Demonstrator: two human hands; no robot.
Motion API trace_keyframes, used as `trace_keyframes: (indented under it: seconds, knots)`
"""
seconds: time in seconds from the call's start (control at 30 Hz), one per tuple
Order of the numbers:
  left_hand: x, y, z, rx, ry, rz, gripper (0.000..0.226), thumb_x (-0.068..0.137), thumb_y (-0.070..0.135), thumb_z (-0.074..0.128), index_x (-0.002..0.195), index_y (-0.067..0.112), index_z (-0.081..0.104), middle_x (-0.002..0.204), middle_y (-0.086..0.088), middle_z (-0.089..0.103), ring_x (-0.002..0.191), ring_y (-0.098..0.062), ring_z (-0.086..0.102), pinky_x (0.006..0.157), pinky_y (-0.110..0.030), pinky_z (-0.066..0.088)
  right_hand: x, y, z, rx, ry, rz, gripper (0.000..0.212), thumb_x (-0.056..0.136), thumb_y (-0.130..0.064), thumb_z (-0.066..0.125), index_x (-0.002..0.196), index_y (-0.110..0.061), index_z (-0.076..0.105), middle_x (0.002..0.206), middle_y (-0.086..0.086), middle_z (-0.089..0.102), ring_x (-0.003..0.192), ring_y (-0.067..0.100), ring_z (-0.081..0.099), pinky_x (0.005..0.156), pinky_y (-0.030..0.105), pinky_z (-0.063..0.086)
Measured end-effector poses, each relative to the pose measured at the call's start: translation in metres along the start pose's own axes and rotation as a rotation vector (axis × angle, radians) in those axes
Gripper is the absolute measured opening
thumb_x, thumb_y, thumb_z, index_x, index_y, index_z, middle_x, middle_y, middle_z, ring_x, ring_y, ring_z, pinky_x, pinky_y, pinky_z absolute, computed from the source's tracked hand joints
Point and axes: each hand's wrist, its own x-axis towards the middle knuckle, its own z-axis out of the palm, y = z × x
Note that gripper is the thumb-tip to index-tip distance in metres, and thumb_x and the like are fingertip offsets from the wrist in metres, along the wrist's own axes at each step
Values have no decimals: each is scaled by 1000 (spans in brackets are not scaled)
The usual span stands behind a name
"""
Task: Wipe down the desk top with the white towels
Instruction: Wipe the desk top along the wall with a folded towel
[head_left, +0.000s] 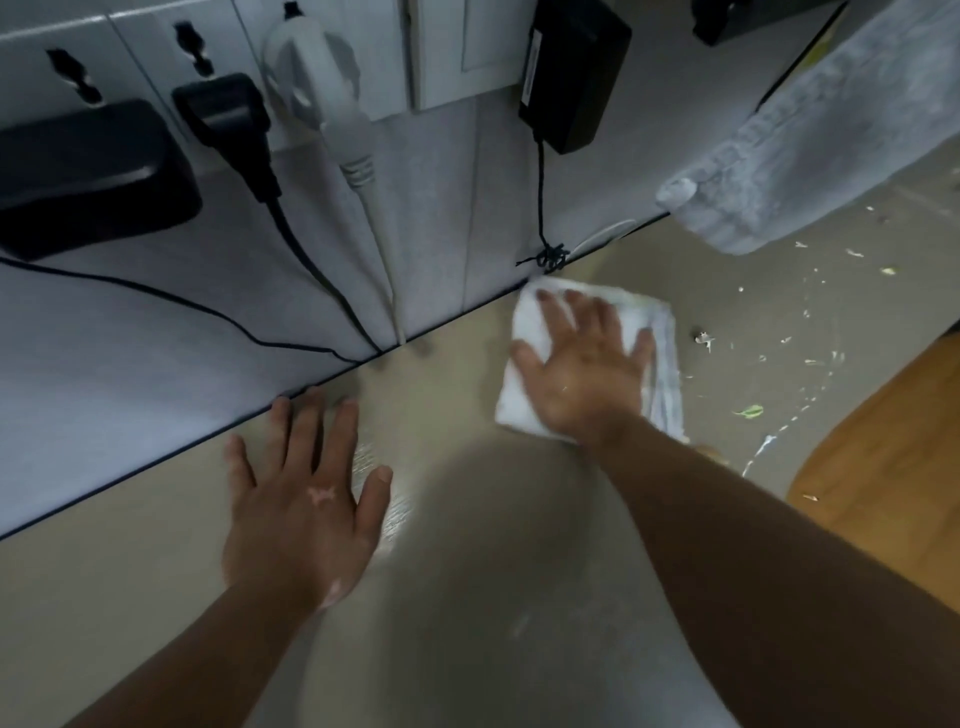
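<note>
I see the folded white towel flat on the desk top, close to its back edge, directly under the right hand, whose spread fingers press it down. The left hand rests splayed on bare desk, apart; pale scraps lie right of the towel

Pretty dim overall, greyish and a bit washed out. Big soft shadow pooled in the near middle of the desk top, plus a bright glare streak just beside the thumb of the left hand. Some motion smear around the right hand and the white towel. Strong fisheye bend along the bottom edge of the wall and out at the corners. Mushy on the hanging cloth top right, murky up by the black plug.
</note>
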Motion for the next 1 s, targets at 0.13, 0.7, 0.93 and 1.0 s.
trace_keyframes:
  seconds: [0.13, 0.7, 0.93, 1.0]
  knots:
    - [0, 0, 0, -6, 8, 2, 75, 100, 63, 20, 163, 23, 24, 170, -9, 25, 161, -33, 12, 124, -67, 15, 39, 33, -11, 13, 6, 181, 72, 95, -68, 27, 159, -38, 16, 169, -4, 16, 156, 23, 9, 118, 70, 6]
    - [3, 2, -3, -38, -15, 17, 78, 97, 67, 5, 165, 27, 7, 174, -9, 7, 161, -34, 2, 124, -68, 11, -176, -44, 18, 7, -13, -178, 70, 94, -59, 33, 160, -34, 27, 167, 4, 28, 156, 29, 18, 119, 69, 8]
    - [6, 8, -3, -49, -52, -16, 73, 102, 63, 9, 165, 26, 3, 174, -8, 1, 161, -32, -6, 125, -68, 5, -223, 2, 15, -18, -116, -417, 69, 93, -65, 42, 157, -44, 30, 167, -7, 28, 157, 20, 14, 121, 65, 8]
    - [4, 10, -5, -48, -10, 17, 71, 102, 58, 14, 163, 21, 17, 169, -13, 17, 159, -35, 8, 121, -70, 15, -215, 14, 13, -6, -82, -411, 68, 91, -66, 46, 155, -43, 35, 165, -7, 32, 156, 18, 18, 121, 64, 10]
